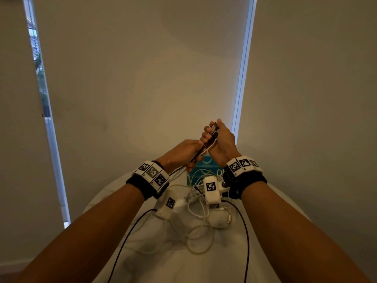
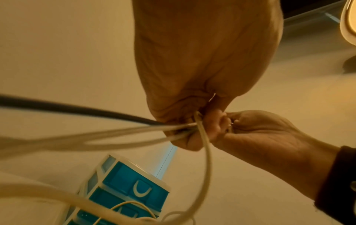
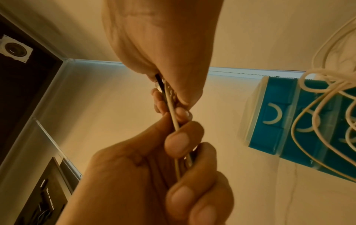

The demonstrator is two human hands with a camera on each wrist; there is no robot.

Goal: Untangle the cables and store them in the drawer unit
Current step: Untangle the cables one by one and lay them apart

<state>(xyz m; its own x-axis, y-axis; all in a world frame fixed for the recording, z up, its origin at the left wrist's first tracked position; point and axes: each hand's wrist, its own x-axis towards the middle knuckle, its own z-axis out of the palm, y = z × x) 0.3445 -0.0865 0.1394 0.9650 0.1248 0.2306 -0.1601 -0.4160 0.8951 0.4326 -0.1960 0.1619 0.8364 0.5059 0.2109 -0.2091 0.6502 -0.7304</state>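
Note:
Both hands are raised above the white table (image 1: pixel 142 252) and grip one bundle of cables (image 1: pixel 206 144) between them. My left hand (image 1: pixel 190 155) curls round the lower part of the bundle; my right hand (image 1: pixel 213 134) pinches its upper end. In the left wrist view, white strands (image 2: pixel 108 135) and one black cable (image 2: pixel 57 108) run out of the left hand (image 2: pixel 185 137). In the right wrist view the bundle (image 3: pixel 173 121) passes from the right hand (image 3: pixel 173 97) down into the left hand (image 3: pixel 179 146). The blue drawer unit (image 1: pixel 207 162) stands behind the hands, its drawers pushed in.
A loose tangle of white cables (image 1: pixel 199 219) lies on the table below the hands, some strands hanging in front of the drawer unit (image 3: pixel 273 121). Two thin black leads (image 1: pixel 245 231) run along the forearms. A blind-covered window (image 1: pixel 142 78) is behind the table.

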